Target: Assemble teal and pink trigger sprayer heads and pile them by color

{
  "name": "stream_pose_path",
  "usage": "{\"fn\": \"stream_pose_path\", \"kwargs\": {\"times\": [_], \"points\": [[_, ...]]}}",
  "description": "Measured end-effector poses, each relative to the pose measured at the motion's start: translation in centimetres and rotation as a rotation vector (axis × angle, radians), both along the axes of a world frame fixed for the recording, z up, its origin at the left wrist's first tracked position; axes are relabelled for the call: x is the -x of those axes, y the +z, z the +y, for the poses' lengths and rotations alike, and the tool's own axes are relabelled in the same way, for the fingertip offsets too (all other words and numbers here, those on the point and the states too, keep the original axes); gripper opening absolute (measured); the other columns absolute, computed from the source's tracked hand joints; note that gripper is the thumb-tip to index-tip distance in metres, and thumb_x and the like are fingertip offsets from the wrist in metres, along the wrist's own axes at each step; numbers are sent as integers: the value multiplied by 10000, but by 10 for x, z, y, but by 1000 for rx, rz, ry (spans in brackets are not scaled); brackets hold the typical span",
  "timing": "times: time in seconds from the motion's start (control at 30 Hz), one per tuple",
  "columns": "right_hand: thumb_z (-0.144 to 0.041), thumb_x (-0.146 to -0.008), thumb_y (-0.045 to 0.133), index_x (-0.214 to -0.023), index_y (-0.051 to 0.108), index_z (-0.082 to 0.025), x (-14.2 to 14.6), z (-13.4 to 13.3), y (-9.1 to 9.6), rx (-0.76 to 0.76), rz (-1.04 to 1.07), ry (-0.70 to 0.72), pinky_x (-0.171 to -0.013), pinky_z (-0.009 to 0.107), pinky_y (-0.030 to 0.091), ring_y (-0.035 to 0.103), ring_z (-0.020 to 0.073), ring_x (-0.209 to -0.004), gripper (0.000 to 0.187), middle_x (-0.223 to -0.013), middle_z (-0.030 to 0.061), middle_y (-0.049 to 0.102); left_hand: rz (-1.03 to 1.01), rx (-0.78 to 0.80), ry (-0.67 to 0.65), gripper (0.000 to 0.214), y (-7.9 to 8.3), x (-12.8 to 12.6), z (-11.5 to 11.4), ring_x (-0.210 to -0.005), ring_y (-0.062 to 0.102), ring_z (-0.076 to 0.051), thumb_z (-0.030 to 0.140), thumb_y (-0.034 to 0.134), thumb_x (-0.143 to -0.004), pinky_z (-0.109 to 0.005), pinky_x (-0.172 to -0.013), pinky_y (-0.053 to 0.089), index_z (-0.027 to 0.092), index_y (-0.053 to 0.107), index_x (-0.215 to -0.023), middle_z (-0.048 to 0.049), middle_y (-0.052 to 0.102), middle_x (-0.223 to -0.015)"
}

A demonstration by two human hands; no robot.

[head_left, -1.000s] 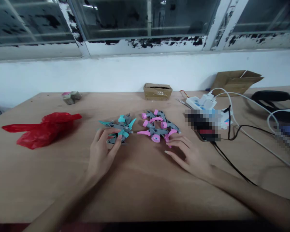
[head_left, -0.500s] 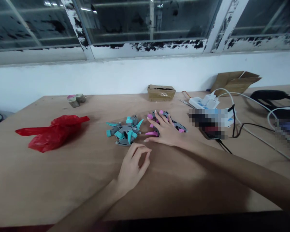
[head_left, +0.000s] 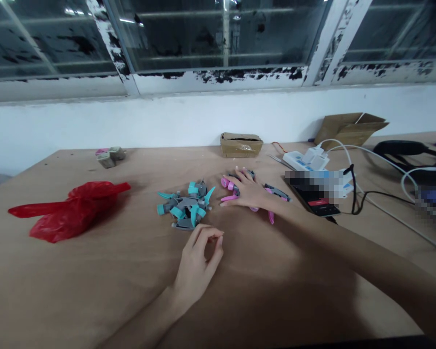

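Pink and grey pieces (head_left: 231, 186) sit on the worktop (head_left: 39, 291), partly covered by the right hand (head_left: 252, 191), whose fingers I see spread wide; contact beneath the palm is hidden from me. From my head view, the left hand (head_left: 196, 266) hangs narrow, thumb tip just beside the curled fingertips, nothing visible between them. Teal and grey pieces (head_left: 187, 202) lie clustered just beyond it. Farther left I have a red plastic bag (head_left: 76, 208); to the right, a phone (head_left: 327, 208) lies near a white power strip (head_left: 294, 160).
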State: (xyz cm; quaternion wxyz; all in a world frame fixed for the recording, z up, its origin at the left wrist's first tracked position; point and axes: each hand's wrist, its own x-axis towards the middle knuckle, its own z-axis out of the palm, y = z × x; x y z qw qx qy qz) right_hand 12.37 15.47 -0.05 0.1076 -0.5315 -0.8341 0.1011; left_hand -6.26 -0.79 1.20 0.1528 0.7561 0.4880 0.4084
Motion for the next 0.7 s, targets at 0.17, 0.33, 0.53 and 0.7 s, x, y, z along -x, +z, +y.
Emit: {"fn": "stream_pose_path", "kwargs": {"times": [0.17, 0.33, 0.53, 0.7], "points": [[-780, -606, 515, -1372, 310, -331, -13, 5, 1, 3, 19, -33, -1009, 664, 141, 14, 425, -1370, 911, -1525, 119, 81, -9, 18, -2, 116, 1, -1, 1, -747, 576, -147, 120, 480, -831, -271, -672, 485, 200, 549, -880, -18, 569, -833], [-785, -604, 507, -1361, 331, -306, -29, 10, -1, 2, 42, -95, -1010, 668, 134, 12, 435, -1366, 913, -1520, 125, 85, -8, 15, -8, 103, 1, -2, 1, -725, 573, -142, 127, 485, -833, -263, -649, 489, 200, 544, -875, -16, 569, -821], [-810, -587, 486, -1393, 287, -196, -43, 12, 6, -36, 60, -160, -1030, 647, 133, 15, 431, -1368, 1033, -1500, 187, 124, 11, 5, -20, 109, -1, 0, 2, -730, 569, -136, 119, 490, -837, -259, -659, 485, 201, 542, -886, -12, 566, -826], [-797, -613, 481, -1414, 259, -221, -69, -18, 22, -101, 40, -114, -1059, 625, 81, 39, 384, -1383, 1011, -1507, 139, 167, 12, 0, -24, 95, -2, 1, -2, -717, 572, -139, 148, 486, -852, -267, -657, 484, 204, 542, -903, -13, 572, -839]]}}
